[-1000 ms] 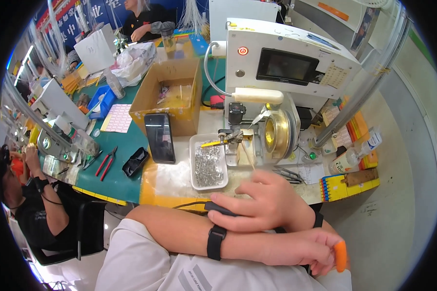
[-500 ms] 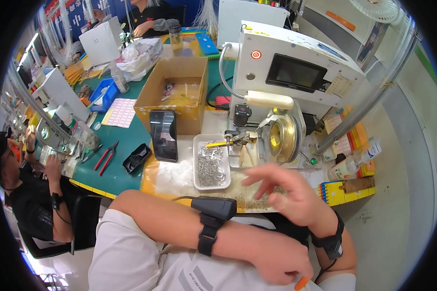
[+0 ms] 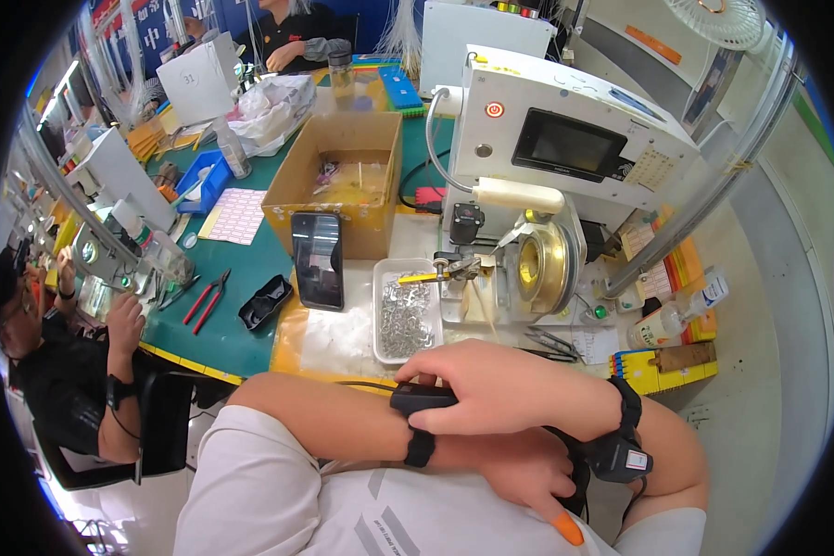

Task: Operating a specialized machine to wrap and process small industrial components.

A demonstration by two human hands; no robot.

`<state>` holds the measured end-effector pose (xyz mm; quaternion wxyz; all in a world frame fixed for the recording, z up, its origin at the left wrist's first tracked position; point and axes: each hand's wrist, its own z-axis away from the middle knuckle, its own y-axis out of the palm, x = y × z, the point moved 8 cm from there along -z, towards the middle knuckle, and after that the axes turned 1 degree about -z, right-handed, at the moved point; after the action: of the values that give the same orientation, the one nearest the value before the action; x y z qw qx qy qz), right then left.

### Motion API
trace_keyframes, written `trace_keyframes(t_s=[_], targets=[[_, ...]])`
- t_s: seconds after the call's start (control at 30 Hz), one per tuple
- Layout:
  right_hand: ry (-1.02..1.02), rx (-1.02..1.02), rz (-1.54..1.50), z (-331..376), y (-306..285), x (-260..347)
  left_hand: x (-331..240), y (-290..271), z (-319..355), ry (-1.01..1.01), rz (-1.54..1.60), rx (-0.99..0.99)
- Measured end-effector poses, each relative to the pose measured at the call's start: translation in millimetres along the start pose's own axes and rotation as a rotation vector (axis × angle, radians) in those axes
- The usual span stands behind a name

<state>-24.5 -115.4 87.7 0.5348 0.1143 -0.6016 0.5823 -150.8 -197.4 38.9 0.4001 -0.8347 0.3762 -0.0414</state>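
My left forearm lies across my body, with a black wrist device strapped on it. My right hand reaches over from the right, and its fingers and thumb close on that device. My left hand hangs below my right forearm, which partly covers it. It holds nothing I can see, and one fingertip wears an orange cover. A second black device sits on my right wrist. Just beyond my hands stands a white tray of small metal parts.
A white machine with a dark screen and a brass wheel stands behind the tray. A phone leans on a cardboard box. Red-handled pliers lie on the green mat. A person sits at the left, another at the far end.
My right hand, lifted with spread fingers half a second ago, has dropped back onto the device on my left wrist. My left arm stays across my body.
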Motion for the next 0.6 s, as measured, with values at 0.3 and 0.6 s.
trace_keyframes(t_s=[0.3, 0.6], targets=[[0.02, -0.084, 0.016, -43, 12, -18, 51, -7, 21, -0.812, 0.607, 0.211], [0.195, 0.333, 0.016, -88, 29, -17, 75, 78, 40, -0.185, -0.038, 0.389]])
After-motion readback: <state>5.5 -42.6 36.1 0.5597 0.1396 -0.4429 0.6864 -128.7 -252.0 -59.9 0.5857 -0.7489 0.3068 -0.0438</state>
